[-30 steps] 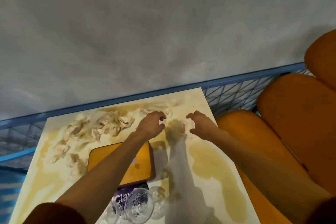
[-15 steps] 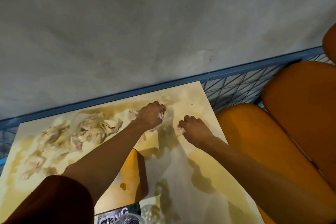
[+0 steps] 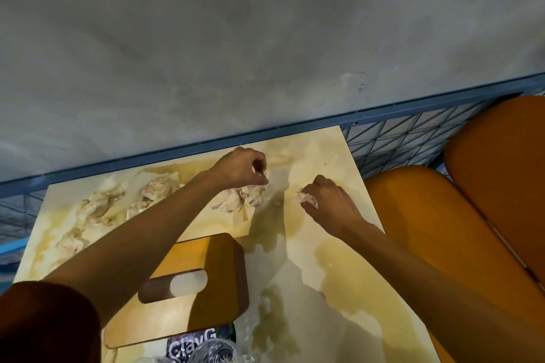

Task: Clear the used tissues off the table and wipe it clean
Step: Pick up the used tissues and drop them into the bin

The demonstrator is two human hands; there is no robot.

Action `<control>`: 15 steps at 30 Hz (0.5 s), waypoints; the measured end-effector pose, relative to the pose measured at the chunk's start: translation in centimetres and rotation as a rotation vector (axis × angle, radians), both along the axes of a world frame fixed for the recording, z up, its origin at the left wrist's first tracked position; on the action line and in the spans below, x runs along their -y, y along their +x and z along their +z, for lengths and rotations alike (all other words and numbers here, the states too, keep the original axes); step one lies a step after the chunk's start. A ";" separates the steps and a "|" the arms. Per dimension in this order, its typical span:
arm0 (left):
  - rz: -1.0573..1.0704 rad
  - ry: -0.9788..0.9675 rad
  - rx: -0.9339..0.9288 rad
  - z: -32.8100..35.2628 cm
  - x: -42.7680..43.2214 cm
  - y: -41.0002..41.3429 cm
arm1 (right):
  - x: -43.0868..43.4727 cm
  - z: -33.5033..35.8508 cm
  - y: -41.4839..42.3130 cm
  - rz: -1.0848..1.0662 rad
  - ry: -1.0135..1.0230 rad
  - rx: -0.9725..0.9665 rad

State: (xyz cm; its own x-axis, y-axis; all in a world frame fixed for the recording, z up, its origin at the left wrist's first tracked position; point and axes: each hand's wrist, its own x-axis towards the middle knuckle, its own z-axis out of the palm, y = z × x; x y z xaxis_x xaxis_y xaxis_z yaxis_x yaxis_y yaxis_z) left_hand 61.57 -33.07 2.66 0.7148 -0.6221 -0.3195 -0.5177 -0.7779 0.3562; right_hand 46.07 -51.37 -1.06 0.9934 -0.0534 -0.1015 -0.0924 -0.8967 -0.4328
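Raised slightly now, left hand (image 3: 240, 169) pinches a tissue (image 3: 261, 175) near the tabletop's (image 3: 339, 244) far edge; right hand (image 3: 328, 205) clutches another wad (image 3: 305, 200).

Crumpled, brown-stained used tissues (image 3: 100, 209) lie scattered over the far left of the glossy cream-and-yellow marbled tabletop (image 3: 339, 259). A bigger tissue clump (image 3: 244, 197) sits near the far middle, its top pinched by the left hand (image 3: 240, 169). The right hand (image 3: 327, 203) grips a small tissue wad (image 3: 303, 199).
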 end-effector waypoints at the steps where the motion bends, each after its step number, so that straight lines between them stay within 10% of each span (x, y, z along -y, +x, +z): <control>1: -0.020 0.037 -0.019 0.2 -0.4 -0.4 | -0.1 0.0 0.0 -0.006 0.009 -0.005; 8: -0.233 0.369 0.171 -1.2 -1.6 -3.0 | -1.4 0.3 0.2 0.000 0.023 -0.043; 15: -0.169 0.292 0.192 -2.2 -1.9 -3.2 | -1.6 0.5 -0.2 0.008 0.045 -0.061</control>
